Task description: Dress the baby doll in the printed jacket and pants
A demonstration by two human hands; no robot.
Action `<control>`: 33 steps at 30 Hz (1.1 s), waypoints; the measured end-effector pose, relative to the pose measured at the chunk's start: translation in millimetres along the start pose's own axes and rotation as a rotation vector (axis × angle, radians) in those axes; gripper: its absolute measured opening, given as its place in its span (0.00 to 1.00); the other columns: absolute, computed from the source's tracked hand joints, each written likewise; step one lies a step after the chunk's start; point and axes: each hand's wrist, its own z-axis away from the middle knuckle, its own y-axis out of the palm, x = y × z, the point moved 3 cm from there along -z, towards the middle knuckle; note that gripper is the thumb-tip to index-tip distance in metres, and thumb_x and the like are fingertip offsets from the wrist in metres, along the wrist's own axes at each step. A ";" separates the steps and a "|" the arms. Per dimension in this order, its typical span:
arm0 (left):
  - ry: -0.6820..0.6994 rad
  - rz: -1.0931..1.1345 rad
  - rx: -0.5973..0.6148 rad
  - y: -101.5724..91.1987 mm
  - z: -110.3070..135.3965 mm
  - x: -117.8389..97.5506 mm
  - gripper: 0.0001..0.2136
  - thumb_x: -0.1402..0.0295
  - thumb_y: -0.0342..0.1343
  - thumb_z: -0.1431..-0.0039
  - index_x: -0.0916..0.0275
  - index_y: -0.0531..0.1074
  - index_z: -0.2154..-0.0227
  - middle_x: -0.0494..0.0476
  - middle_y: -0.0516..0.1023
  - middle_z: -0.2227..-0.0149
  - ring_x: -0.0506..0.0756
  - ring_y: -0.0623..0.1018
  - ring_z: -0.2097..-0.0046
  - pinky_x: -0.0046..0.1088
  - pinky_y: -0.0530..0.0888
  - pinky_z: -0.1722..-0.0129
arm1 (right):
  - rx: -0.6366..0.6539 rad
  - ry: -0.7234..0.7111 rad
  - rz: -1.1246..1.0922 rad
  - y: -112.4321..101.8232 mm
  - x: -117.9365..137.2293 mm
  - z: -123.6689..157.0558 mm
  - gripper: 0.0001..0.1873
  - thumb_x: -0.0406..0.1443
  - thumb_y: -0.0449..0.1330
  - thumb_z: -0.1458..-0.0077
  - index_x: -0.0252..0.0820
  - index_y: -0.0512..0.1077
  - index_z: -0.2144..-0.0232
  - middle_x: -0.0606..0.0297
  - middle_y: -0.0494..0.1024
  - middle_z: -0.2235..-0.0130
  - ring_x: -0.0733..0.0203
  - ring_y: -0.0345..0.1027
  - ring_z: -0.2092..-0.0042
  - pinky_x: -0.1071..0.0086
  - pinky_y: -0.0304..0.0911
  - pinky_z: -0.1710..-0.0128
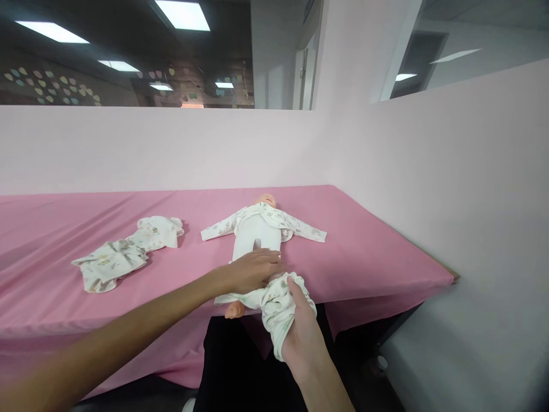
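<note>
A baby doll point(257, 232) lies on its back with its head toward the wall. It wears a white printed long-sleeved top point(278, 218), spread open over a plain white body. Across the doll's lower body reaches my left hand point(256, 269), its fingers curled over the leg area; what they grip is hidden beneath them. My right hand point(303, 329) is closed around bunched white printed baby pants point(278, 309) at the table's front edge. One bare doll foot point(235, 309) sticks out of the cloth to the left; the other foot is out of sight.
A crumpled white printed baby garment point(128, 252) lies to the left on the pink-covered table point(360, 252). Pale walls point(171, 149) with windows border the back and right sides. The person's black-clad legs point(240, 366) are against the front edge.
</note>
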 end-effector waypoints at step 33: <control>-0.442 0.274 -0.306 31.6 35.7 -36.6 0.11 0.75 0.41 0.39 0.60 0.65 0.58 0.54 0.74 0.62 0.55 0.74 0.61 0.30 0.68 0.64 | 0.037 0.052 0.005 -2.7 -11.7 -4.7 0.12 0.31 0.65 0.51 0.43 0.65 0.79 0.75 0.62 0.79 0.72 0.59 0.76 0.76 0.67 0.67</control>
